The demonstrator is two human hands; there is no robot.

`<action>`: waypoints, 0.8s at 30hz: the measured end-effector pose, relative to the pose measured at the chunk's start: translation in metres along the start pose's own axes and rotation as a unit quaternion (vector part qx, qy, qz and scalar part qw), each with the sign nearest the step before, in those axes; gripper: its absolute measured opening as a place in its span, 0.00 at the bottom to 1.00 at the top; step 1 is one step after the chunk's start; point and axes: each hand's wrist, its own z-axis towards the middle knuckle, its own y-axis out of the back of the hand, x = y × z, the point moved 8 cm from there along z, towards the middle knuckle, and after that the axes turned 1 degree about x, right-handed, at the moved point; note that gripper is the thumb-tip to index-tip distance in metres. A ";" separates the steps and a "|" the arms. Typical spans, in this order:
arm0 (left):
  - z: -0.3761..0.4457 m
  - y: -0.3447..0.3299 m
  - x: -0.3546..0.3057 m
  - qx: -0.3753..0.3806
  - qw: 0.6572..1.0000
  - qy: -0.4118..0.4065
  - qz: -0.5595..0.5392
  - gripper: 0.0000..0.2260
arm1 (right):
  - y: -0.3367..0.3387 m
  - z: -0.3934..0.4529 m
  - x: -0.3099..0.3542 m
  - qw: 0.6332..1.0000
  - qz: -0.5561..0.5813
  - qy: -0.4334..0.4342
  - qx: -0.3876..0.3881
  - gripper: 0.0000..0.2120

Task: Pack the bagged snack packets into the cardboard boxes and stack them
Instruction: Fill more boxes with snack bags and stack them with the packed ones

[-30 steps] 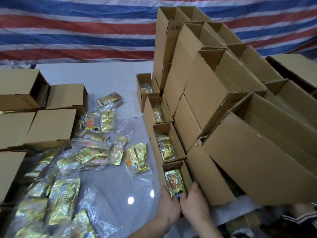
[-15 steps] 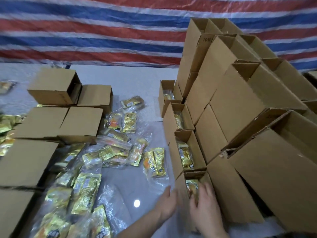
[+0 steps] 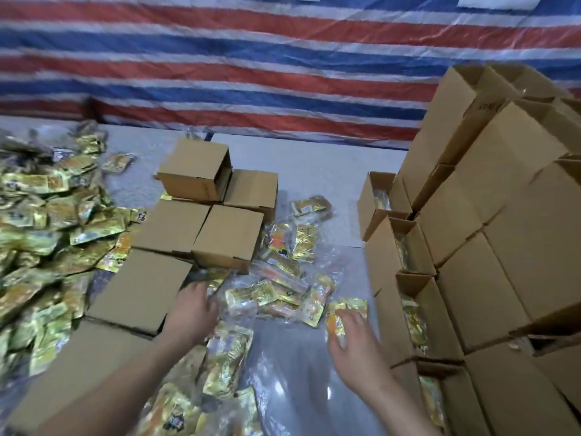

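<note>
Both hands out over the spread of bagged snack packets (image 3: pixel 276 294) lying loose on the white table (image 3: pixel 314 171), between the closed cardboard boxes (image 3: pixel 201 234) on the left and the row of open boxes (image 3: pixel 405 265) on the right, each with a packet already inside. Left hand (image 3: pixel 193 309) hovering over a bag near the box edge, fingers relaxed and spread, nothing in them. Right hand (image 3: pixel 355 344) resting on a yellow packet (image 3: pixel 341 313), fingertips curling down on it; can't tell for sure from the blur whether that's a proper pinch yet. Probably very light stuff, floppy and crinkly, clear outer bags looking slick, so likely to slide around instead of lifting clean. Best bet: grab by the bunched plastic at one end or pinch across the middle where the foil pouches sit, not flat-palmed. Huge heap of loose gold packets (image 3: pixel 41 231) far left, plus the tall stack of empty boxes (image 3: pixel 503 215) leaning on the right.
</note>
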 end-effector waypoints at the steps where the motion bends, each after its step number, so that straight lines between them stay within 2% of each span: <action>1: 0.009 0.005 0.020 -0.005 0.999 0.021 0.027 0.16 | -0.008 0.002 0.008 1.000 -0.005 0.008 0.014 0.19; 4: 0.029 0.010 0.065 0.003 0.994 0.055 0.099 0.21 | -0.028 0.008 0.022 0.998 -0.012 0.018 0.053 0.22; 7: 0.055 0.018 0.074 -0.014 0.994 0.041 0.099 0.25 | -0.039 0.021 0.035 0.997 -0.019 0.028 0.069 0.23; 10: 0.101 0.050 0.046 -0.049 0.995 0.020 0.085 0.31 | -0.042 0.046 0.054 0.995 -0.029 0.049 0.081 0.23; 14: 0.191 0.100 -0.011 -0.111 0.993 -0.027 0.036 0.33 | -0.028 0.105 0.085 0.995 -0.033 0.076 0.059 0.22; 17: 0.256 0.123 -0.040 -0.155 0.984 -0.027 0.086 0.35 | -0.002 0.152 0.108 0.995 -0.027 0.098 0.019 0.22; 21: 0.316 0.117 -0.041 -0.102 0.982 0.023 0.155 0.42 | 0.035 0.195 0.128 0.992 -0.039 0.115 -0.027 0.20; 24: 0.341 0.095 -0.032 -0.059 0.986 0.073 0.135 0.36 | 0.052 0.217 0.130 0.992 -0.040 0.114 -0.040 0.23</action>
